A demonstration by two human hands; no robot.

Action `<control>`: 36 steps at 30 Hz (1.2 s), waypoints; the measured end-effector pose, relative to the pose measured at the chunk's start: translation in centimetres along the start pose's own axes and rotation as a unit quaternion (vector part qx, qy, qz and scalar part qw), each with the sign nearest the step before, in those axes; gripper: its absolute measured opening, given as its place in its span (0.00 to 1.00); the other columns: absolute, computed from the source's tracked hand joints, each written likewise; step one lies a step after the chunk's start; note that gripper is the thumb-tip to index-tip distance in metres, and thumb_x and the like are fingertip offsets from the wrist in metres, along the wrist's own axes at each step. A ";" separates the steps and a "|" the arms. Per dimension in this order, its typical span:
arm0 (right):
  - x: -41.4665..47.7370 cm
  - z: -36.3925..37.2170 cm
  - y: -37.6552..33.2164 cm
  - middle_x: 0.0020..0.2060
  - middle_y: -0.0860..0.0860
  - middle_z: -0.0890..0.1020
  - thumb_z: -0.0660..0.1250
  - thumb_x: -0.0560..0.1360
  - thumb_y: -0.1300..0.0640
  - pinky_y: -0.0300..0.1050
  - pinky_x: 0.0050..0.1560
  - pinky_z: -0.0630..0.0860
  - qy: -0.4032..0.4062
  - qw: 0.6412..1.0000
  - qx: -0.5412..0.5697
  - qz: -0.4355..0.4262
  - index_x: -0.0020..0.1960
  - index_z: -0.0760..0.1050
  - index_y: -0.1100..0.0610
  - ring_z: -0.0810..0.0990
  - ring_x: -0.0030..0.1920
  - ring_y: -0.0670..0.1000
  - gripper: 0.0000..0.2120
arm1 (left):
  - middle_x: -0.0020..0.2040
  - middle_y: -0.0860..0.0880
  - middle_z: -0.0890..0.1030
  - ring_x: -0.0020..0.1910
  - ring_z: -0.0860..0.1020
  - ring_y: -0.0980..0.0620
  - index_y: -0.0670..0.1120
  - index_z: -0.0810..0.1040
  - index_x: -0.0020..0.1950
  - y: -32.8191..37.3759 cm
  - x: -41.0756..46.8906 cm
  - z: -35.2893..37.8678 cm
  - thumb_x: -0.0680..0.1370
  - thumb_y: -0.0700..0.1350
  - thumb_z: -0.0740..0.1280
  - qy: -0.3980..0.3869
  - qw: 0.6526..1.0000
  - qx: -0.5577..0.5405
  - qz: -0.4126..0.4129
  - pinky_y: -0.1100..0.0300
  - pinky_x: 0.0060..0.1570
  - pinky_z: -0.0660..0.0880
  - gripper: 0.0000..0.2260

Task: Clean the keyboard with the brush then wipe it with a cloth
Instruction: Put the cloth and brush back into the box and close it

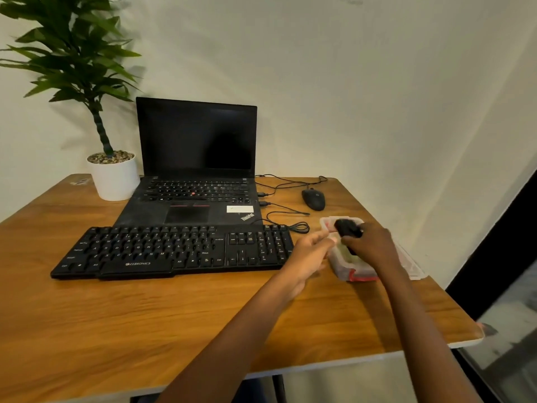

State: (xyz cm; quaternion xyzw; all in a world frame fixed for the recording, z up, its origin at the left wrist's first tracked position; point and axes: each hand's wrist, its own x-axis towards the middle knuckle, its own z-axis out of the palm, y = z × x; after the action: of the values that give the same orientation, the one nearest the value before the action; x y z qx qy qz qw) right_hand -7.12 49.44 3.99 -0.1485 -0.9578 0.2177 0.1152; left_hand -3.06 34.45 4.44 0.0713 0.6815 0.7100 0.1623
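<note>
A black full-size keyboard [174, 250] lies flat on the wooden table [145, 321], in front of an open laptop. Just right of it stands a clear plastic container with red clips [359, 271]. My right hand [369, 245] is over that container and grips a black brush [347, 228] whose dark head sticks out toward the far side. My left hand [309, 254] hovers between the keyboard's right end and the container, fingers stretched toward the container's near-left wall, holding nothing. Something pale lies inside the container, mostly hidden by my right hand.
A black laptop [194, 181] with a dark screen sits behind the keyboard. A potted plant in a white pot [114, 177] stands at the back left. A black mouse [313, 199] and loose cables [287, 212] lie at the back right. The table's right edge is close to the container.
</note>
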 end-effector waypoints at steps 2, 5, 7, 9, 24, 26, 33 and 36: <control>0.8 0.5 -0.2 0.48 0.56 0.82 0.71 0.70 0.51 0.44 0.46 0.75 -0.052 0.997 -0.053 0.002 0.56 0.77 0.59 0.77 0.44 0.51 0.18 | 0.65 0.47 0.74 0.61 0.73 0.50 0.49 0.67 0.72 -0.4 0.7 0.5 0.81 0.46 0.59 0.009 1.000 0.009 -0.011 0.56 0.55 0.73 0.19; 1.3 1.1 -0.4 0.49 0.55 0.81 0.72 0.70 0.52 0.43 0.45 0.74 -0.081 0.991 -0.102 -0.005 0.57 0.74 0.57 0.79 0.47 0.52 0.18 | 0.65 0.47 0.74 0.61 0.73 0.47 0.49 0.67 0.72 -1.0 1.6 1.0 0.81 0.45 0.59 0.025 0.999 0.018 -0.023 0.60 0.45 0.72 0.19; 1.7 0.7 -0.3 0.48 0.54 0.80 0.72 0.70 0.52 0.44 0.47 0.75 -0.113 0.986 -0.124 -0.010 0.58 0.74 0.58 0.78 0.47 0.52 0.20 | 0.67 0.44 0.72 0.66 0.71 0.43 0.48 0.67 0.72 -1.2 1.9 1.1 0.81 0.44 0.59 0.026 0.999 0.018 -0.027 0.64 0.38 0.70 0.19; 2.0 -0.5 0.6 0.49 0.55 0.80 0.71 0.70 0.48 0.44 0.44 0.73 -0.079 0.994 -0.069 -0.010 0.56 0.76 0.59 0.76 0.45 0.51 0.20 | 0.67 0.44 0.72 0.66 0.71 0.44 0.47 0.67 0.72 -1.4 2.0 1.1 0.81 0.43 0.59 0.027 0.999 0.020 -0.023 0.65 0.37 0.69 0.19; 3.4 -1.0 13.3 0.38 0.61 0.75 0.65 0.71 0.60 0.47 0.39 0.70 0.077 0.966 0.103 0.223 0.39 0.71 0.65 0.74 0.39 0.60 0.08 | 0.64 0.46 0.74 0.63 0.72 0.49 0.45 0.69 0.69 -1.0 1.8 1.9 0.81 0.41 0.58 0.017 0.998 0.004 -0.065 0.59 0.51 0.72 0.16; 3.7 -1.8 12.7 0.38 0.61 0.74 0.62 0.72 0.63 0.46 0.39 0.68 0.107 0.961 0.133 0.216 0.37 0.69 0.64 0.73 0.39 0.60 0.06 | 0.63 0.45 0.75 0.62 0.73 0.49 0.45 0.70 0.69 -1.1 2.1 1.9 0.81 0.41 0.58 0.023 0.998 -0.002 -0.064 0.58 0.52 0.73 0.16; 2.0 -2.9 5.7 0.42 0.54 0.80 0.64 0.74 0.60 0.45 0.43 0.74 0.217 0.958 0.190 0.005 0.48 0.75 0.60 0.79 0.43 0.55 0.05 | 0.51 0.49 0.78 0.50 0.75 0.53 0.44 0.72 0.67 -1.5 2.9 1.7 0.81 0.40 0.58 0.052 0.995 -0.044 -0.069 0.56 0.54 0.74 0.15; -0.4 -0.8 2.7 0.47 0.55 0.82 0.68 0.73 0.58 0.41 0.40 0.72 0.209 0.968 0.063 -0.122 0.53 0.77 0.60 0.79 0.45 0.54 0.10 | 0.53 0.48 0.78 0.52 0.77 0.52 0.43 0.72 0.66 -1.6 3.2 1.4 0.81 0.41 0.58 0.060 0.993 -0.067 -0.073 0.61 0.48 0.75 0.14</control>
State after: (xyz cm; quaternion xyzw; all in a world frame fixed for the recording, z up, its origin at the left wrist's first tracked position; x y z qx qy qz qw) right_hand -5.85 51.88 3.43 -0.0647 -0.9077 0.2259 0.3476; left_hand -5.41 36.87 2.54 -0.0321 0.6439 0.7437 0.1769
